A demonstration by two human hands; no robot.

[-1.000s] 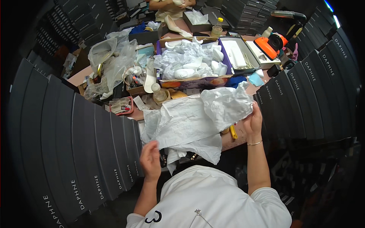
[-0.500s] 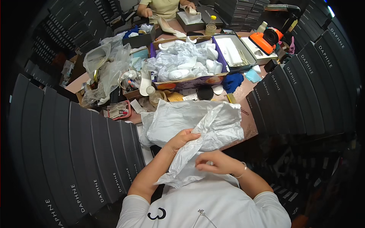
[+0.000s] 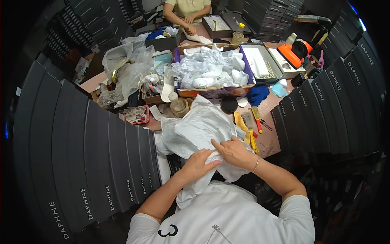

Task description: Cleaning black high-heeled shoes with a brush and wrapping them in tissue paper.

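Note:
A large sheet of crumpled white tissue paper [image 3: 203, 126] is spread in front of my chest, its near end hanging down against my shirt. My left hand [image 3: 198, 164] grips the paper's near part, thumb on top. Beside it, my right hand [image 3: 235, 153] pinches a gathered edge, with its index finger stretched out across the sheet. Both hands almost meet at the middle fold. Whatever lies beneath the paper is mostly hidden; a dark box edge [image 3: 174, 164] shows at its left side.
Tall stacks of dark shoe boxes flank me, left [image 3: 97, 154] and right [image 3: 325, 97]. Ahead stands a carton [image 3: 215, 92] of white paper wads. Brushes [image 3: 256, 118], a glass jar [image 3: 178, 105] and an orange device [image 3: 293, 53] lie about. A co-worker [image 3: 187, 10] sits across the table.
My right hand has moved up and onto the paper beside my left. The sheet has been gathered inward, uncovering the brushes on the right. The co-worker's hands have moved together.

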